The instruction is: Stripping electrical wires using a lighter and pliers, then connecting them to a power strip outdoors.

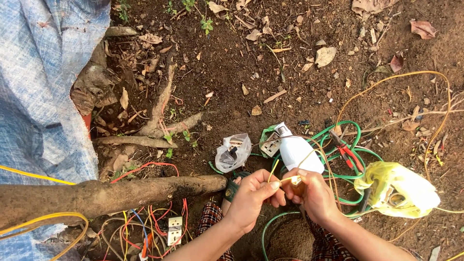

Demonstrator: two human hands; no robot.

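My left hand (pixel 252 193) pinches the bare end of a thin yellow wire (pixel 273 170), thumb and fingers closed on it. My right hand (pixel 313 193) meets it at the fingertips and grips a small brown fitting (pixel 297 187) with a bright metal tip where the wire ends. The two hands touch above the dirt. Just beyond them lies a white bulb-shaped lamp (pixel 298 152) on a coil of green cable (pixel 338 145).
A clear plastic bag (pixel 233 152) with small parts, red-handled pliers (pixel 349 153), a yellow plastic bag (pixel 401 189), a white socket plate (pixel 174 230) among red and yellow wires, a thick tree root (pixel 121 193), blue tarp (pixel 38 82), and dry leaves on bare soil.
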